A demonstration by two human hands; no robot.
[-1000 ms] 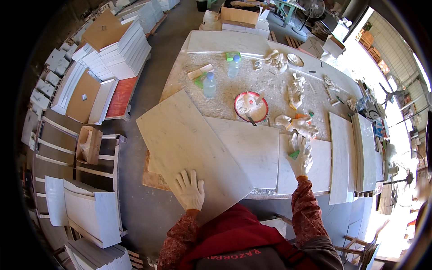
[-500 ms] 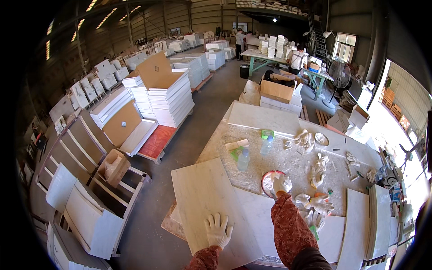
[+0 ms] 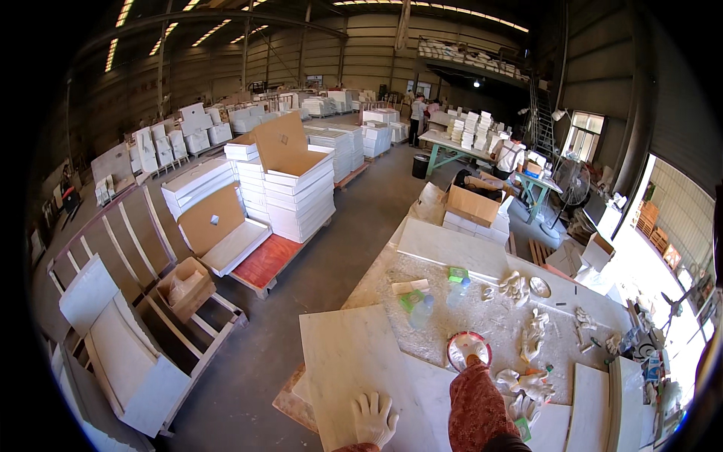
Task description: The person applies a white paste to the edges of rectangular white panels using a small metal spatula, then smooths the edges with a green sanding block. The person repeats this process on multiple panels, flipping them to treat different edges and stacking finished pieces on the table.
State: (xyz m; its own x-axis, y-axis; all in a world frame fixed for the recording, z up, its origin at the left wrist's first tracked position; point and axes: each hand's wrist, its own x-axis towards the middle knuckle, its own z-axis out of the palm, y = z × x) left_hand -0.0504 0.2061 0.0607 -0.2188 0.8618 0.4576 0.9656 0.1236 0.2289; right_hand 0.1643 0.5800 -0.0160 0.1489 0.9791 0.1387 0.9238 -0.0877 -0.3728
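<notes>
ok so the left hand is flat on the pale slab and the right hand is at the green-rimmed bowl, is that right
Not quite: the bowl is red-rimmed, not green-rimmed, as the head view shows. The left hand is flat on the pale slab, and the right hand is at that bowl.

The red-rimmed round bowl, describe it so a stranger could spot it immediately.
Start at the large, dusty worktable, lower right. Beyond the reddish patterned sleeve, the white-gloved right hand is at the round bowl. Its bright red rim sets it apart from the pale round dish farther back.
</notes>
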